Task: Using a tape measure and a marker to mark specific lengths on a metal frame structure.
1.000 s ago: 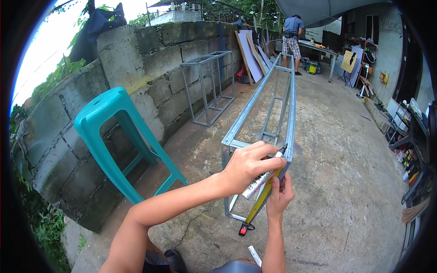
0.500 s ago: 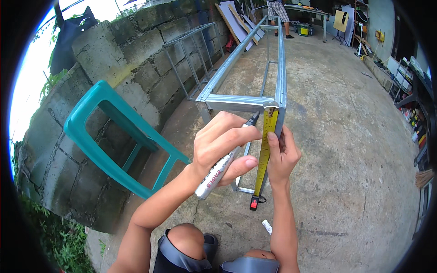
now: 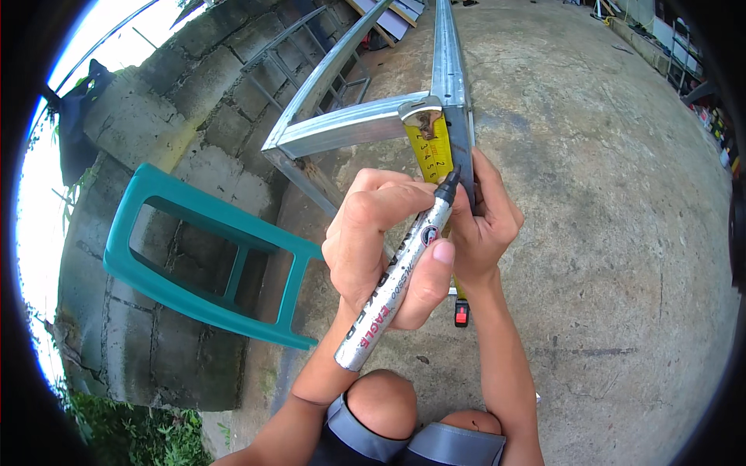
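Soft daylight glints on the metal frame (image 3: 342,128) while sky (image 3: 116,48) glares white near ten o'clock and outer edges bow.

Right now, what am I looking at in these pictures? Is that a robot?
No robot: these are a person's bare hands, seen by a camera on the person's head, looking down. Its wide lens bends straight edges. The left hand holds a silver marker, its black tip pointing at the metal frame. The right hand holds that frame beside a yellow tape measure, whose metal end sits at a corner. A teal stool stands on the concrete floor near the block wall.
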A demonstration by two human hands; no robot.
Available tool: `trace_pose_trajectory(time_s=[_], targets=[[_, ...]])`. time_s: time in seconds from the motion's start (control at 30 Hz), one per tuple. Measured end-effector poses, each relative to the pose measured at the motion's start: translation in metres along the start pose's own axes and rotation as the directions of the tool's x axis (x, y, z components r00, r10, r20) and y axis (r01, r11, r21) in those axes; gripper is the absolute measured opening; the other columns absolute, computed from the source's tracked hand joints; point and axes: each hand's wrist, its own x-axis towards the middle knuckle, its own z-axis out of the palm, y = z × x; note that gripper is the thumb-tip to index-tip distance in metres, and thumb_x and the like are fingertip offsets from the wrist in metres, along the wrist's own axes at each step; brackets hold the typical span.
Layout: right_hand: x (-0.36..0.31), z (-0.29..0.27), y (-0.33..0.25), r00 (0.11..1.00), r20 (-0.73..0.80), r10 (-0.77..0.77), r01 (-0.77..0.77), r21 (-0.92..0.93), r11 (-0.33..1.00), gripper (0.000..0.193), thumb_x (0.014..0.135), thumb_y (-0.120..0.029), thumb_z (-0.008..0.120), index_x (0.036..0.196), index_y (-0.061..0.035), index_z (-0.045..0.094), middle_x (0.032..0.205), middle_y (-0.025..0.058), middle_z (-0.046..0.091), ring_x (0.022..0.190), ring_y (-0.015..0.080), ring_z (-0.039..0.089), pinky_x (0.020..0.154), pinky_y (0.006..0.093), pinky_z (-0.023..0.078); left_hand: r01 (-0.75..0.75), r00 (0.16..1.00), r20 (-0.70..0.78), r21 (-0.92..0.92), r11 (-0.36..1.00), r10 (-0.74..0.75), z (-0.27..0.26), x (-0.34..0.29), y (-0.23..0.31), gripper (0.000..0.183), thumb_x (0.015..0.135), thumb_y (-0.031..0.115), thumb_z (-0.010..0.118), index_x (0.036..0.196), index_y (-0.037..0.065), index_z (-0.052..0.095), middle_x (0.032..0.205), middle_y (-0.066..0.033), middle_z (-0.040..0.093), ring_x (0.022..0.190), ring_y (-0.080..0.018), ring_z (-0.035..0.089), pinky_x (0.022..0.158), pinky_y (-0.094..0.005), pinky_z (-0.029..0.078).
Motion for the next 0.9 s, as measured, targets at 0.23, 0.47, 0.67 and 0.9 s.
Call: trace_pose_trajectory(time_s=[0.23, 0.47, 0.67, 0.9], targets=[[-0.001, -0.001, 0.003, 0.998, -0.062, 0.021, -0.021, -0.009, 1.0, 0.045, 0.083, -0.021, 0.077, 0.111, 0.0107, 0.063, 0.089, 0.0169, 0.07, 0.073, 0.0175, 0.067, 0.062, 0.027, 0.052, 0.049, 0.998, 0.047, -0.026, 0.998, -0.048, -0.003, 0.002, 0.003, 0.039, 0.082, 0.02, 0.062, 0.107, -0.002, 0.043, 0.096, -0.0235, 0.062, 0.092, -0.0258, 0.06, 0.085, -0.0393, 0.048], [0.0, 0.002, 0.007, 0.996, -0.092, 0.013, -0.008, 0.062, 0.998, 0.046, 0.081, -0.02, 0.079, 0.11, 0.0114, 0.064, 0.086, 0.0161, 0.07, 0.07, 0.015, 0.066, 0.06, 0.0259, 0.052, 0.085, 0.995, 0.049, 0.008, 0.996, -0.086, -0.001, 0.001, 0.008, 0.042, 0.083, 0.019, 0.063, 0.111, -0.005, 0.042, 0.099, -0.0228, 0.061, 0.093, -0.0252, 0.063, 0.09, -0.0373, 0.048], [0.002, 0.001, 0.006, 0.997, -0.074, -0.013, 0.015, 0.022, 1.0, 0.046, 0.079, -0.019, 0.08, 0.109, 0.0109, 0.064, 0.085, 0.0153, 0.07, 0.068, 0.0148, 0.066, 0.059, 0.0249, 0.052, 0.151, 0.988, 0.012, 0.011, 0.988, -0.151, 0.002, 0.002, 0.011, 0.041, 0.083, 0.018, 0.062, 0.111, -0.005, 0.042, 0.099, -0.0209, 0.061, 0.094, -0.0258, 0.064, 0.09, -0.0362, 0.049], [0.004, 0.001, 0.006, 0.996, -0.066, -0.065, 0.065, -0.002, 0.998, 0.046, 0.078, -0.02, 0.08, 0.11, 0.0091, 0.064, 0.086, 0.0139, 0.071, 0.068, 0.0138, 0.066, 0.059, 0.0245, 0.052, 0.182, 0.983, 0.022, 0.031, 0.983, -0.183, 0.002, 0.003, 0.015, 0.039, 0.083, 0.018, 0.061, 0.11, -0.005, 0.044, 0.099, -0.0178, 0.059, 0.093, -0.024, 0.064, 0.088, -0.0343, 0.049]])
